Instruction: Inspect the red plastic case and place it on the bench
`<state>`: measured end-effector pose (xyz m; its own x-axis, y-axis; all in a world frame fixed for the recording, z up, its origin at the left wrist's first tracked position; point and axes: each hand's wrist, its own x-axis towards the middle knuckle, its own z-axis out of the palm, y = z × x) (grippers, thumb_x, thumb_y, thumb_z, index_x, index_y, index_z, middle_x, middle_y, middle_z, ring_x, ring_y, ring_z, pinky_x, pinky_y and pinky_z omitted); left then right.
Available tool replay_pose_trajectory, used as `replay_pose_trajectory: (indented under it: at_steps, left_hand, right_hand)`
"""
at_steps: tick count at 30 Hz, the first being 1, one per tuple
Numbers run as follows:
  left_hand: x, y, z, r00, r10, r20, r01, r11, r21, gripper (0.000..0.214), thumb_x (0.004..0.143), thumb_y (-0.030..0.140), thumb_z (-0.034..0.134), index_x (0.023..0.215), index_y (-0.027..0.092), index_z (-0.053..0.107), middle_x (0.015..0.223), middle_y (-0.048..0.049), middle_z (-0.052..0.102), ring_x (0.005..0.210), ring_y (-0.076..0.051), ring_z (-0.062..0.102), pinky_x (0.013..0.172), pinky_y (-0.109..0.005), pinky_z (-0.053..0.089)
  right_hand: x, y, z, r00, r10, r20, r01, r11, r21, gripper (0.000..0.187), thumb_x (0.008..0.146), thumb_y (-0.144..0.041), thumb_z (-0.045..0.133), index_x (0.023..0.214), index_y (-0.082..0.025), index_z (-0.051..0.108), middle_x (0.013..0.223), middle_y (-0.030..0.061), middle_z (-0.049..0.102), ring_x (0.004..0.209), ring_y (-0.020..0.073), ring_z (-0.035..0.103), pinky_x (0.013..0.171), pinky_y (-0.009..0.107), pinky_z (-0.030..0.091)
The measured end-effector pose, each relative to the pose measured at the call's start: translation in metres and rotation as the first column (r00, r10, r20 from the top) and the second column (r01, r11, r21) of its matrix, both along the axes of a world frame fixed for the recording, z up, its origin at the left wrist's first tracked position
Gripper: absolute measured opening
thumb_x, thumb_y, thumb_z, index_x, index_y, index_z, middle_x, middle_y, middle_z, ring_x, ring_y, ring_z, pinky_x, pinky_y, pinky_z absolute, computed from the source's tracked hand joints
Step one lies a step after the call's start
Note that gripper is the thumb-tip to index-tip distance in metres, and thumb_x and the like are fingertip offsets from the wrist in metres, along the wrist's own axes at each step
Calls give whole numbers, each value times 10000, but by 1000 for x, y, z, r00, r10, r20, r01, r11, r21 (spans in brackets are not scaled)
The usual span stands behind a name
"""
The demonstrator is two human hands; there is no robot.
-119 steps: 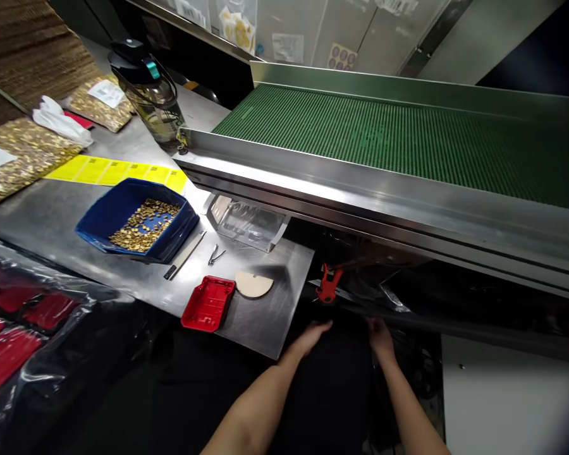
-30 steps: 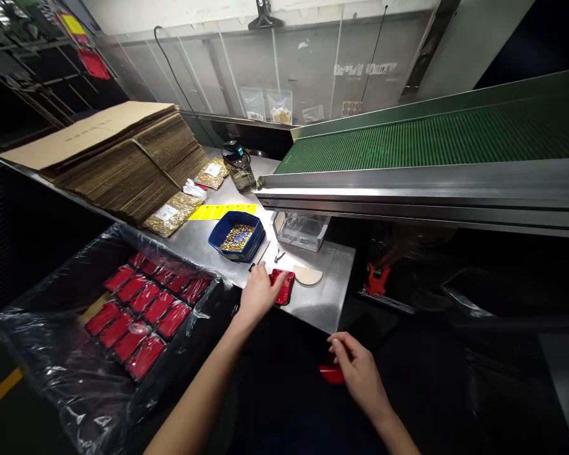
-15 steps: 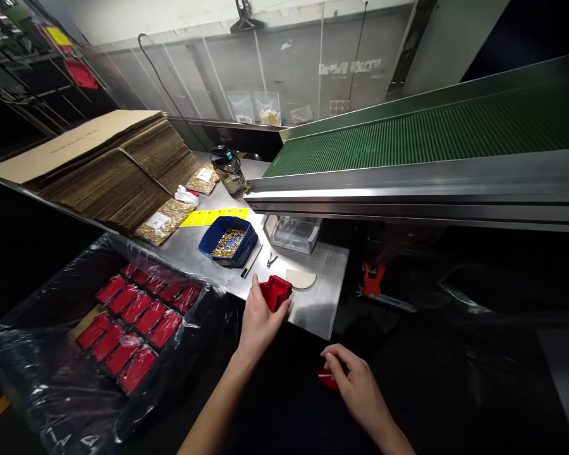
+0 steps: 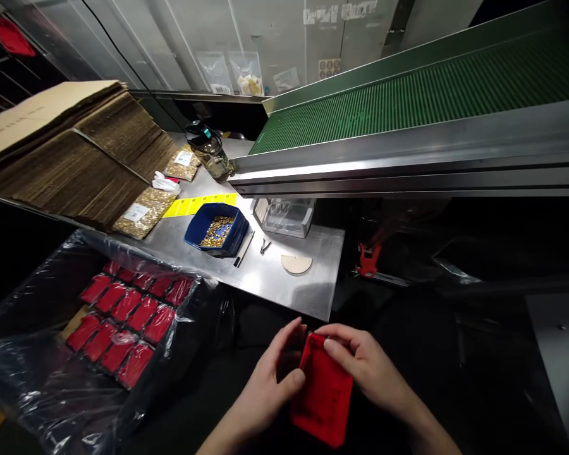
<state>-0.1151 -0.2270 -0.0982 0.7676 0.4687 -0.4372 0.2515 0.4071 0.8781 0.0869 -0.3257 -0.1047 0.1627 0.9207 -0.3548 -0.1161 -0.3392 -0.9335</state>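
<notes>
A red plastic housing [image 4: 323, 401], rectangular and a little blurred, is held below the table's front edge. My right hand [image 4: 367, 366] pinches its upper end, thumb on the face toward me. Along its left edge my left hand [image 4: 272, 376] is curled, thumb against the side and other fingers partly hidden behind. Whether the housing is one piece or two placed together, I cannot tell. On the metal table [image 4: 260, 281] beyond lie a pale half-round disc [image 4: 296, 264], a small metal clipper-like tool [image 4: 265, 246] and a thin black-and-white stick [image 4: 244, 250].
A blue bin [image 4: 239, 237] holds small brass pieces [image 4: 215, 232]. At left, a plastic-lined box [image 4: 180, 335] contains rows of red parts [image 4: 137, 315]. Stacked cardboard [image 4: 90, 164] leans behind it. A green conveyor [image 4: 360, 123] rises rightward above a clear drawer [image 4: 287, 218].
My left hand has come back from over the table with its red piece, and my right hand has moved in to meet it. The view has shifted slightly.
</notes>
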Motion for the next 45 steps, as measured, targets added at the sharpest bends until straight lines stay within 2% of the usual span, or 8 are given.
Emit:
replay_pose_trajectory:
  at_steps: [4, 8, 12, 17, 21, 30, 38, 45]
  left_hand:
    - [-16, -15, -17, 974, 157, 164, -35, 816, -577, 606, 892, 579, 715, 1362, 204, 639, 1199, -148, 716, 1135, -320, 687, 995, -417, 506]
    - [-31, -31, -30, 940, 320, 121, -135, 671, -729, 687, 975, 583, 588, 1551, 252, 416, 1218, -183, 706, 1046, -351, 726, 922, -489, 521]
    - [-42, -36, -31, 895, 416, 161, -112, 559, -822, 898, 954, 735, 492, 1647, 291, 131, 1375, -241, 623, 1147, -327, 691, 1016, -505, 456]
    - [-55, -42, -26, 858, 432, 276, -5, 545, -838, 722, 947, 739, 494, 1558, 366, 405, 1414, -188, 613, 1226, -328, 652, 1066, -521, 414]
    - [-67, -48, -20, 828, 460, 320, -8, 581, -814, 782, 918, 740, 546, 1554, 295, 455, 1386, -190, 631, 1208, -348, 662, 1034, -477, 458]
    - [-71, -49, -22, 835, 438, 333, 6, 597, -802, 916, 802, 546, 828, 1549, 162, 463, 1371, -227, 623, 1267, -447, 610, 1037, -496, 476]
    - [-59, -44, -22, 915, 293, 278, 41, 617, -786, 1006, 712, 552, 893, 1539, 164, 469, 1391, -238, 596, 1273, -478, 591, 1113, -622, 382]
    - [-43, -37, -9, 976, 64, 209, 65, 830, -555, 918, 745, 629, 846, 1459, 210, 450, 1373, -193, 581, 1261, -373, 592, 1094, -511, 418]
  right_hand:
    - [-23, 2, 2, 970, 151, 190, -159, 987, 26, 287, 1045, -422, 513, 1131, -303, 759, 1061, 1, 777, 958, 210, 729, 865, 296, 550]
    - [-24, 37, -13, 775, 30, 631, -92, 994, 66, 325, 1084, -380, 420, 1162, -264, 713, 1109, 32, 744, 992, 202, 709, 884, 298, 539]
    - [-2, 129, -28, 556, 69, 828, -168, 985, 31, 308, 1092, -288, 393, 1247, -223, 651, 1210, 70, 692, 1073, 219, 679, 917, 324, 541]
    - [10, 255, -49, 394, 190, 899, -336, 940, -52, 406, 1003, -60, 444, 1361, -187, 590, 1322, 137, 603, 1138, 257, 623, 906, 377, 536]
    - [7, 289, -62, 274, 277, 921, -446, 885, -134, 204, 1012, -120, 516, 1158, -143, 656, 1219, 107, 640, 1071, 228, 624, 867, 374, 542]
    - [-14, 168, -37, 329, 175, 928, -378, 925, -40, 248, 1074, -368, 396, 1166, -192, 544, 1058, 60, 662, 867, 202, 626, 715, 299, 427]
    - [4, 57, -75, 583, 181, 792, -174, 980, -96, 202, 998, -350, 483, 1037, -192, 603, 951, 76, 670, 799, 222, 647, 633, 304, 446]
    - [-8, -20, 25, 888, 50, 456, -112, 987, 111, 207, 952, -420, 663, 1138, -336, 698, 1040, 49, 739, 891, 240, 723, 727, 307, 606]
